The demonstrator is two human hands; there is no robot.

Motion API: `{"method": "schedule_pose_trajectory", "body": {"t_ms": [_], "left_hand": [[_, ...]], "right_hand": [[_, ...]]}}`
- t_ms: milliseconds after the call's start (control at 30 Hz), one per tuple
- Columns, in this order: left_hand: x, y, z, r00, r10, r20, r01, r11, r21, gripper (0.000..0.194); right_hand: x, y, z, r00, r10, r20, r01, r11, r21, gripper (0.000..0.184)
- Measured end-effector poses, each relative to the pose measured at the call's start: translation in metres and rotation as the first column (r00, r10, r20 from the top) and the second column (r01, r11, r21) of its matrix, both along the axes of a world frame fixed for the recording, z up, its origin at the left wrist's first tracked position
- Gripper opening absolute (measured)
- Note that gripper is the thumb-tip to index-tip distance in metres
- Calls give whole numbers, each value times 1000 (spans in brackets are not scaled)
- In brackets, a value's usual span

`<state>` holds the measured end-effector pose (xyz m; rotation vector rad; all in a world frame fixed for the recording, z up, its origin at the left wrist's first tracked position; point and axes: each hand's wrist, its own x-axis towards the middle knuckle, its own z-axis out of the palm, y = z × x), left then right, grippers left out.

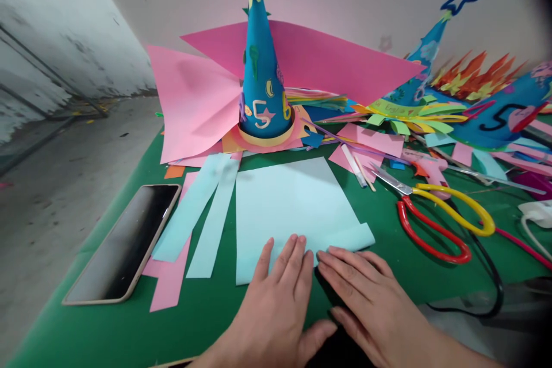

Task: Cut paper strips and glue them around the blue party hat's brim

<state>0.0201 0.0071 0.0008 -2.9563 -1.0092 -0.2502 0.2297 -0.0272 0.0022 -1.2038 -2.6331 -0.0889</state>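
Observation:
A light blue sheet of paper (284, 201) lies on the green table in front of me, its near right edge folded over into a strip (351, 237). My left hand (280, 293) rests on the near edge of the sheet, palm down with fingers stretched out. Beside it, my right hand (366, 287) lies with extended fingers over the folded edge. Neither hand grips anything. Part of the paper's near edge is hidden under my fingers. Scissors (405, 190) with one red and one yellow handle lie open to the right of the sheet.
A phone (125, 241) and cut light blue strips (190, 213) lie at left. Behind the sheet stands a decorated blue cone hat (261, 69) before pink paper (319, 57). At right are more cone hats (500, 109), a pink glue gun (433, 169), its black cord and paper scraps.

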Motion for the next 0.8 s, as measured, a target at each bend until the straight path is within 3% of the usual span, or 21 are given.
{"method": "schedule_pose_trajectory", "body": {"t_ms": [233,367,567,667,800], "left_hand": [[-16,4,3,992,130,-4,-129,990,61,44],[-19,13,13,995,86,-52,-87,996,-4,46],[-14,27,24,993,35,-115,-47,994,-103,51],[-13,28,24,993,35,-113,-50,990,-130,51],[-16,29,21,996,34,-87,-45,990,-134,52]], "right_hand": [[3,0,0,999,-1,-33,-1,999,-55,42],[0,0,4,999,-21,-37,20,999,-37,41],[-15,3,11,982,-143,-120,147,989,30,36],[-23,7,12,993,-99,-62,103,993,60,39],[-29,11,8,999,-32,-1,32,999,6,42]]}}
